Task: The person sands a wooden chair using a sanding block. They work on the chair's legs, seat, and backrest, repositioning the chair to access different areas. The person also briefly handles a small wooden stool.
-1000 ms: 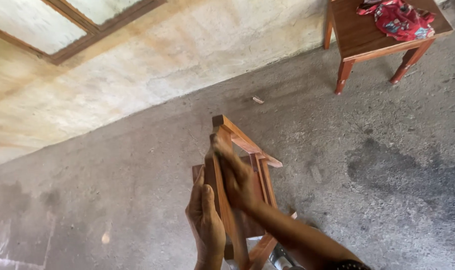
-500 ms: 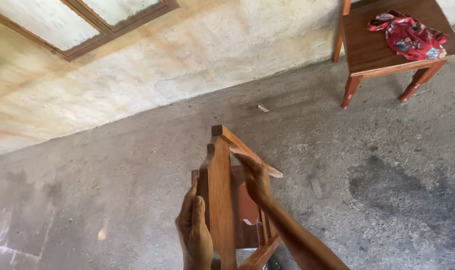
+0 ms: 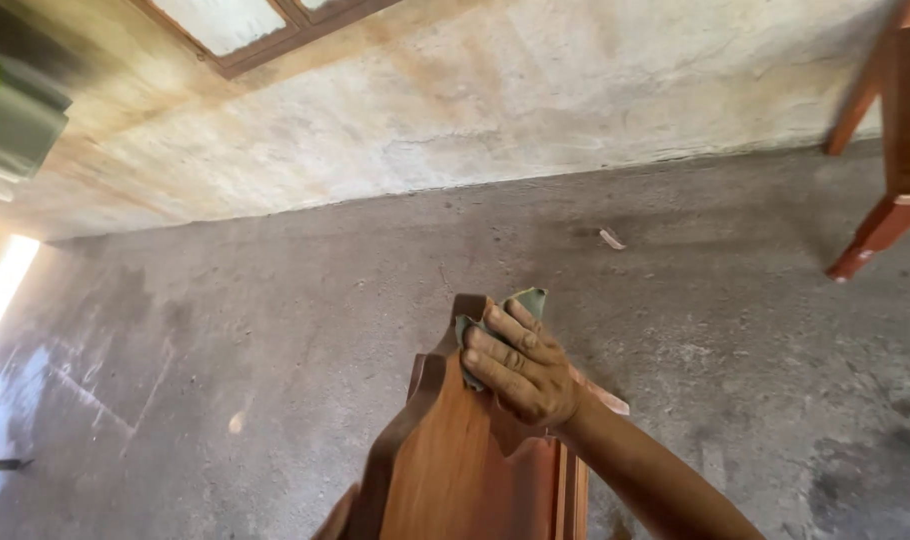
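- At the top edge of the reddish-brown wooden piece (image 3: 465,470), the right hand's (image 3: 523,370) fingers (image 3: 505,345) curl down and press a folded grey-green pad of sandpaper (image 3: 528,302) against the curved wood.
- The pad shows above the knuckles and beside the fingertips, pinned between fingers and wood.
- The wooden piece stands low in the middle of the view, its scalloped edge to the left.
- The left hand is out of sight.
- Around it lies a grey concrete floor (image 3: 275,330); a stained wall (image 3: 455,110) rises behind.
- A red-brown table leg (image 3: 870,235) stands at the far right, well apart.
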